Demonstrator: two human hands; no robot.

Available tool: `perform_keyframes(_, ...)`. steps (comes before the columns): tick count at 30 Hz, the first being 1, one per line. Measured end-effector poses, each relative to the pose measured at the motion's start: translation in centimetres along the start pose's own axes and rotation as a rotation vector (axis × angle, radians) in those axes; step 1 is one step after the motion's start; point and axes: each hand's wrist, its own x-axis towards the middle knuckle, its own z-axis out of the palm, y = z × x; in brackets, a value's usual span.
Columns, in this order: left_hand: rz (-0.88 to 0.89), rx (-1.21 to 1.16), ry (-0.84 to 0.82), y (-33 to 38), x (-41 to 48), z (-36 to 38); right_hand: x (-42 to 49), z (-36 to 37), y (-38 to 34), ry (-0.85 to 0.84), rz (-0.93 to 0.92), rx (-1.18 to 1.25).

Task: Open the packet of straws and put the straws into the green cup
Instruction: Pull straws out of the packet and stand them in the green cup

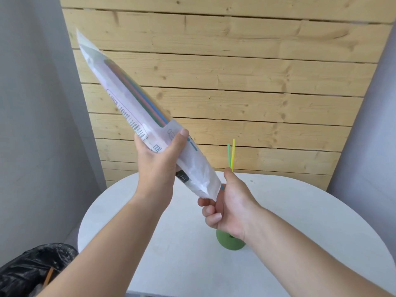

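White table [300,221], slatted wall [235,71] behind; the left hand [158,166] grips the packet [128,99], slanting from upper left to centre. At its mouth the right hand [231,209] curls (round a straw [222,187], seemingly) above the green cup [225,243].

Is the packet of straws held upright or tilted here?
Tilted: the left hand grips the packet of straws, top end leaning up-left, bottom end by the right hand.

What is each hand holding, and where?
Left hand grips the packet around its lower part; right hand holds straws below their tips.
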Motion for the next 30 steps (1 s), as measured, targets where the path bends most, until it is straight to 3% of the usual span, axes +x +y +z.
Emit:
perform_keyframes(6,-0.014,-0.001,-0.033,-0.1,0.1,0.5,0.4,-0.3,0.1,0.032,-0.026,0.006)
perform_keyframes(12,-0.111,-0.14,0.153,-1.4,0.3,-0.5,0.7,-0.5,0.1,0.117,-0.136,-0.09)
perform_keyframes(19,-0.363,-0.239,0.447,-2.1,0.3,-1.2,0.4,-0.2,0.1,0.182,-0.44,-0.276)
perform_keyframes(28,-0.417,-0.263,0.583,-1.9,0.5,-1.8,1.4,-1.7,-0.3,0.325,-0.724,-0.415)
perform_keyframes(30,-0.42,-0.263,0.588,-2.0,0.5,-1.7,1.4,-1.7,-0.3,0.312,-0.717,-0.399)
